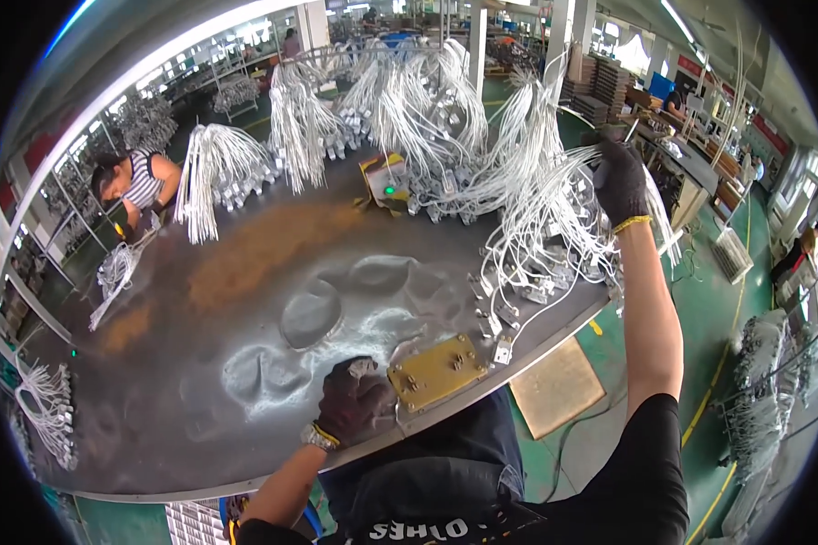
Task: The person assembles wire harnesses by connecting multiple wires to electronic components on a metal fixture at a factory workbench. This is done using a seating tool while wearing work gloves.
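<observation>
My right hand (622,180), in a dark glove with a yellow cuff, reaches up at the right edge of the table. Its fingers are closed at the top of a large bundle of white cables (527,182); some strands hang behind the hand. Small metal connector pieces (536,286) on the cable ends lie heaped below. Near the front edge, my left hand (353,400), also gloved, is curled low over the table. What its fingers hold, if anything, does not show. Just right of it lies a brass-coloured plate fixture (437,371) with small raised fittings.
More white cable bundles (304,127) line the table's far side, beside a yellow box with a green light (387,182). A co-worker (141,186) handles cables at the far left. The dark metal tabletop (182,363) is dented. A board (556,388) lies below the right edge.
</observation>
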The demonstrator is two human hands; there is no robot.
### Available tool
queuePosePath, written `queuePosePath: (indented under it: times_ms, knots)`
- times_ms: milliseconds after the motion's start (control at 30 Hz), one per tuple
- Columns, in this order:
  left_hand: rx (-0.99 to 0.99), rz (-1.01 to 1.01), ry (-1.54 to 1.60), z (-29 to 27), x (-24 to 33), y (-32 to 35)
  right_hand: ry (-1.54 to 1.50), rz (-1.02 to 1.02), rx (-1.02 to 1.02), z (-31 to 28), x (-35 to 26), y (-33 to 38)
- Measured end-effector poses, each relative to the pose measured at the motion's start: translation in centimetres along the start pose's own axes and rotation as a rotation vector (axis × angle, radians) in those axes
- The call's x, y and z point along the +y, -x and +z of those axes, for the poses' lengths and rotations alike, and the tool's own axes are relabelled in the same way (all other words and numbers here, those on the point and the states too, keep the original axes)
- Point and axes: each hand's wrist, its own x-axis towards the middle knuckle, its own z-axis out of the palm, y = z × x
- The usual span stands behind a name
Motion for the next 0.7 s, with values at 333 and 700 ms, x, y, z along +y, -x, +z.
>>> queuePosePath:
  times_ms: [333,700]
  knots:
    - [0.078,0.233,0.214,0.1,8.2,-8.7,-0.238,-0.047,-0.528,10.4,-11.0,10.7]
    - [0.145,0.137,0.454,0.3,15.3,-8.9,0.084,-0.332,-0.818,23.0,-5.5,16.8]
